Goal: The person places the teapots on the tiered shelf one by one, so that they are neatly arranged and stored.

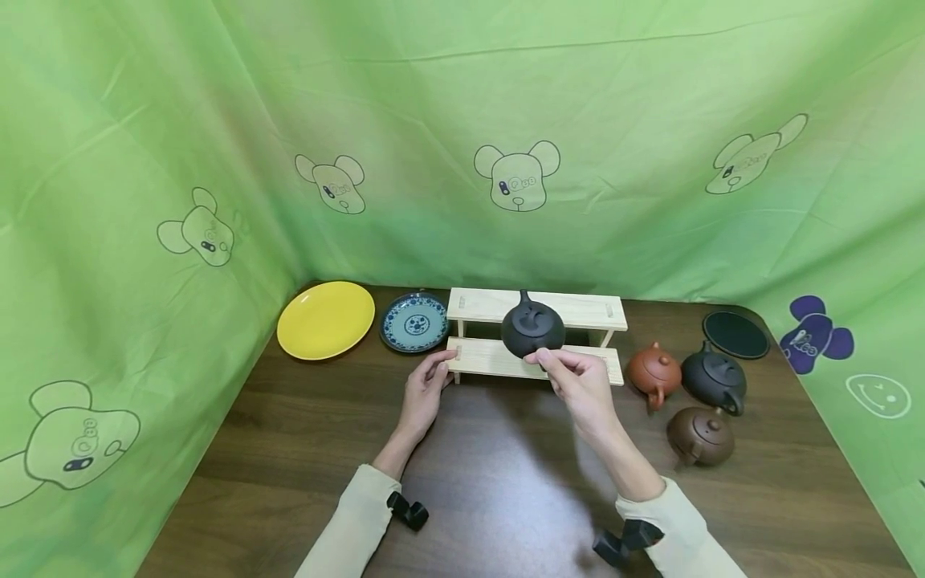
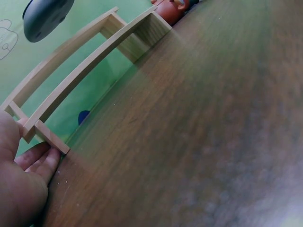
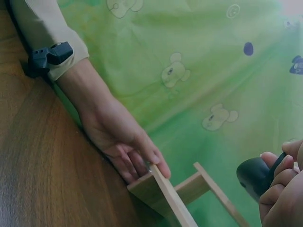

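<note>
The fingers of my right hand (image 1: 584, 393) pinch the handle of a black teapot (image 1: 533, 325). The pot is up in the air over the little wooden stand (image 1: 487, 357), with its spout pointing away from me. The fingers of my left hand (image 1: 425, 395) hold the left end of the low step.

I think the pot could slip or swing, because I only have it by its handle and its round belly looks heavy. If I tip it, the lid (image 1: 535, 317) might slide off; I can't tell if it is loose. If I bring it down too near the edge of a step, it could roll onto the desk (image 1: 311, 474). Pushing hard on the stand could make it slide, too.

From my head, the pot covers bits of both steps, so I can't tell how high it is. My left wrist's view shows a gap under it. That view also shows my left fingers down by the stand's leg (image 2: 53, 137). Only my head's view shows the brown teapot (image 1: 701, 437) on the right.
</note>
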A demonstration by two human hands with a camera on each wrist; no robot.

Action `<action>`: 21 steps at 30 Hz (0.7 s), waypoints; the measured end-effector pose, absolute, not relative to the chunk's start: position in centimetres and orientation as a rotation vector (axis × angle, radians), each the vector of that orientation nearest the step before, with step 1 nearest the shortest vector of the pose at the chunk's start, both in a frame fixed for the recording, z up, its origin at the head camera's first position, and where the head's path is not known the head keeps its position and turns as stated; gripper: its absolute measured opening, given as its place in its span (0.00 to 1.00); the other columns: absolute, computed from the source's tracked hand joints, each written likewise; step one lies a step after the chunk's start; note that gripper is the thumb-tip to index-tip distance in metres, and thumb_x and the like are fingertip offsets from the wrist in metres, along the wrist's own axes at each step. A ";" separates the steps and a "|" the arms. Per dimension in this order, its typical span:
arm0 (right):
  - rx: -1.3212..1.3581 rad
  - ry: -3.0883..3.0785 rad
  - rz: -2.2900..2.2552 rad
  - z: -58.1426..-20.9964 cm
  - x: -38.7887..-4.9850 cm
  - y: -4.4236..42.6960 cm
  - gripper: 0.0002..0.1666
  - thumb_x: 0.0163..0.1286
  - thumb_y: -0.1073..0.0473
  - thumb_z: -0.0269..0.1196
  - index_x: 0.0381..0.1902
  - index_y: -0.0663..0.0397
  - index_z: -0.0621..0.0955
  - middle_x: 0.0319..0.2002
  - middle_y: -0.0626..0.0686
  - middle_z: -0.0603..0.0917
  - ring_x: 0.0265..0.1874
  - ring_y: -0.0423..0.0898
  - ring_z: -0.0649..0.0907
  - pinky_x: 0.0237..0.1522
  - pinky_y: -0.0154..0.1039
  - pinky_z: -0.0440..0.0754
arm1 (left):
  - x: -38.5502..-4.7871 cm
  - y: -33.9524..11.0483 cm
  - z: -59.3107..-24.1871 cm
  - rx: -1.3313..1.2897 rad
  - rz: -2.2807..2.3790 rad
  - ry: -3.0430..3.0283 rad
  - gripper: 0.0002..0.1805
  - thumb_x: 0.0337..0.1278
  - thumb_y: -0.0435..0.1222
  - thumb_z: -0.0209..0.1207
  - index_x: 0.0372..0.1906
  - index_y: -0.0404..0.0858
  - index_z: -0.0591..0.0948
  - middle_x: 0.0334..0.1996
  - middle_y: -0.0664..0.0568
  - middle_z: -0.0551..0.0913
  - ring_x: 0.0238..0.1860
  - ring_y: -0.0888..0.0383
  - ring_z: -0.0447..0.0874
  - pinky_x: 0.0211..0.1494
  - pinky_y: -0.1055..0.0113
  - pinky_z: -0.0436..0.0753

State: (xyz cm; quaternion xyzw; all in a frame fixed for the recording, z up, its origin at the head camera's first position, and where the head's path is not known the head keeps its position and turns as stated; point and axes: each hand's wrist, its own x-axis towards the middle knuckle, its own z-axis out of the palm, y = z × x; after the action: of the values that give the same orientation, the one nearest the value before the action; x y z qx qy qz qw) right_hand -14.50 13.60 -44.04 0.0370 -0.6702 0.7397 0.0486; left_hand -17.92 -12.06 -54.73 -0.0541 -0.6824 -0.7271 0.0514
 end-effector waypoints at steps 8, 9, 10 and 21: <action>0.131 -2.039 2.262 -44.6 -15.1 11.7 0.15 0.81 0.66 0.67 0.45 0.82 0.88 0.13 0.39 0.63 0.16 0.33 0.60 0.21 0.35 0.49 | -17.8 -12.1 -54.6 -0.165 -2.215 -2.075 0.17 0.88 0.28 0.53 0.68 0.25 0.82 0.70 0.32 0.82 0.70 0.46 0.82 0.73 0.52 0.85; 0.137 -2.029 2.271 -44.6 -15.2 11.4 0.15 0.81 0.66 0.67 0.46 0.82 0.88 0.13 0.39 0.63 0.16 0.33 0.60 0.21 0.34 0.49 | -17.8 -12.1 -54.6 -0.166 -2.217 -2.073 0.17 0.88 0.28 0.53 0.68 0.25 0.82 0.70 0.32 0.82 0.69 0.46 0.82 0.73 0.52 0.85; 0.143 -2.017 2.279 -44.6 -15.3 11.2 0.15 0.80 0.67 0.67 0.46 0.82 0.88 0.13 0.39 0.64 0.16 0.33 0.60 0.21 0.33 0.49 | -17.8 -12.1 -54.6 -0.168 -2.218 -2.072 0.17 0.88 0.28 0.53 0.68 0.25 0.82 0.70 0.32 0.82 0.69 0.46 0.82 0.73 0.52 0.85; 0.146 -1.893 2.346 -45.0 -16.6 8.8 0.12 0.80 0.67 0.68 0.40 0.73 0.92 0.13 0.40 0.66 0.16 0.33 0.62 0.19 0.29 0.52 | -17.9 -12.0 -54.5 -0.163 -2.219 -2.073 0.17 0.88 0.27 0.53 0.68 0.25 0.81 0.69 0.31 0.82 0.70 0.43 0.81 0.73 0.52 0.85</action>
State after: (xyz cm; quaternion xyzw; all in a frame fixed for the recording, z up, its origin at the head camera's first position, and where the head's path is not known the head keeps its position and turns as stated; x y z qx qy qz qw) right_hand -16.63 8.83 -44.99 0.0482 -0.6261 0.7758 0.0619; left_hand -17.88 -12.03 -54.52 -0.0535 -0.6808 -0.7288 0.0499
